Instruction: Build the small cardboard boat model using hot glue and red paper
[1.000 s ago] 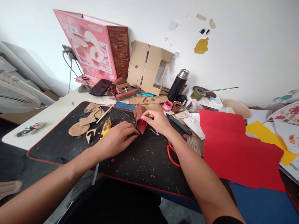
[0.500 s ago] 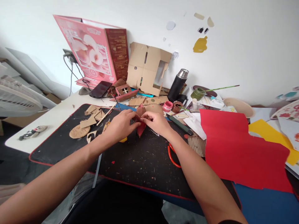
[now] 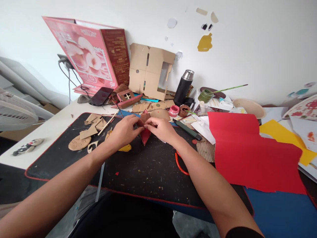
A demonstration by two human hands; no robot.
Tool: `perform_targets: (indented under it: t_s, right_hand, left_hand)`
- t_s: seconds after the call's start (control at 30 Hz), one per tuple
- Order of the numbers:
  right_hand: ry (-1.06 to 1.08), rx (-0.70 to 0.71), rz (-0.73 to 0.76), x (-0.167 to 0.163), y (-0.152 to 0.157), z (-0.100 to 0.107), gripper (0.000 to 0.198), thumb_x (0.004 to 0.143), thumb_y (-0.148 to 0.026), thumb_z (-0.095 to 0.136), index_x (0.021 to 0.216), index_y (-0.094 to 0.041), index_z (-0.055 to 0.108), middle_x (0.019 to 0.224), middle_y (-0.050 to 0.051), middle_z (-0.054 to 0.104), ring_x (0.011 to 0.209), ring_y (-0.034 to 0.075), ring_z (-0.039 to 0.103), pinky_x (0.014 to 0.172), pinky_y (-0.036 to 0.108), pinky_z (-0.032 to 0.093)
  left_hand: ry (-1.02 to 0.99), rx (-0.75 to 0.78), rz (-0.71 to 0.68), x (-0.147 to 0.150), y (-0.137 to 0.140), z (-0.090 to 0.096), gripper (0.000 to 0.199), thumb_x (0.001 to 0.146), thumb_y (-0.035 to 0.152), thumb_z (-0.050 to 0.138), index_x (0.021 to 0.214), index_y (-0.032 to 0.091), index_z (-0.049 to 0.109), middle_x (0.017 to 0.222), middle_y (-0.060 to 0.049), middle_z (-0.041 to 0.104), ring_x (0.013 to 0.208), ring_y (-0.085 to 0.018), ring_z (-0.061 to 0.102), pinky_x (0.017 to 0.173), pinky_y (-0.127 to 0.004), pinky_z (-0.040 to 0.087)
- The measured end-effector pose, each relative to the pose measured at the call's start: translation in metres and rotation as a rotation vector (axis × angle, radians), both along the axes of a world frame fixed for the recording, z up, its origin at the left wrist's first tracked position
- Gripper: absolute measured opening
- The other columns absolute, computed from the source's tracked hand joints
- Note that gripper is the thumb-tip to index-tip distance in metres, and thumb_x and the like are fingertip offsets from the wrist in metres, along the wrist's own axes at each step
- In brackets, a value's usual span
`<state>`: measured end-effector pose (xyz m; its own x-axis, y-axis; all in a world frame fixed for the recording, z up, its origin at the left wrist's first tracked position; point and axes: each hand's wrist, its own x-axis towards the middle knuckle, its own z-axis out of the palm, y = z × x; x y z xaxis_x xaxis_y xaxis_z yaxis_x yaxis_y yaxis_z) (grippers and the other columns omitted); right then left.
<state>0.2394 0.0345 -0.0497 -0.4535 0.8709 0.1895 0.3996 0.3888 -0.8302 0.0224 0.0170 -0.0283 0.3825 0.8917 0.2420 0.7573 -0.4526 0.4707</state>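
Note:
Over the black mat (image 3: 138, 178) my left hand (image 3: 126, 130) and my right hand (image 3: 159, 130) meet at a small red and brown model boat (image 3: 145, 136). Its pointed red end faces me, and a brown part shows beyond my fingers. Both hands pinch it near its middle; the fingers cover much of it, and a thin dark stick rises beside my left hand. A yellow piece (image 3: 125, 148) lies under my left wrist. Right of my right hand is a dark green utility knife (image 3: 187, 129), with red-handled scissors (image 3: 181, 164) partly beneath my forearm.
Cardboard scraps (image 3: 92, 127) and a round wooden disc (image 3: 79, 142) lie on the left. Behind stand a brown model boat (image 3: 126, 98), a black thermos (image 3: 184, 87), a pink paint jar (image 3: 174, 111) and a green paint jar (image 3: 205, 96). Red paper (image 3: 252, 152) covers the right side.
The whole view has shifted slightly, so things appear a little further left. Both hands keep their pinch on the small boat, with only slight finger movement.

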Motion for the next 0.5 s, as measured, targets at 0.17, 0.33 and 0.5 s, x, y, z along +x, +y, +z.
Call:
perform_targets:
  t_s: [0.17,0.33,0.5]
  right_hand:
    - [0.018,-0.011,-0.002,0.0002,-0.0007,0.0001,0.017,0.101,-0.035,0.068,0.098,-0.021,0.076,0.074,-0.002,0.071,0.067,0.016,0.058,0.068,0.029,0.036]
    - [0.053,-0.022,0.012,0.0014,-0.0007,0.0028,0.023,0.104,-0.037,0.064,0.100,-0.019,0.078,0.077,0.001,0.072,0.074,0.017,0.062,0.072,0.029,0.040]
    - [0.088,-0.039,0.013,0.0021,0.0005,0.0011,0.025,0.105,-0.037,0.063,0.101,-0.018,0.078,0.076,0.000,0.070,0.075,0.017,0.062,0.073,0.030,0.041]
  left_hand:
    - [-0.059,0.044,-0.007,-0.0001,0.0022,-0.0047,0.009,0.094,0.030,0.067,0.091,0.023,0.070,0.099,-0.007,0.073,0.103,-0.029,0.069,0.097,-0.042,0.054]
    - [-0.092,0.096,0.005,0.0017,0.0023,-0.0084,0.007,0.093,0.028,0.065,0.094,0.023,0.069,0.101,-0.007,0.072,0.105,-0.030,0.068,0.099,-0.044,0.054]
    - [-0.091,0.159,-0.001,0.0043,0.0015,-0.0087,0.008,0.094,0.027,0.062,0.097,0.023,0.068,0.103,-0.008,0.071,0.106,-0.031,0.068,0.099,-0.045,0.054]
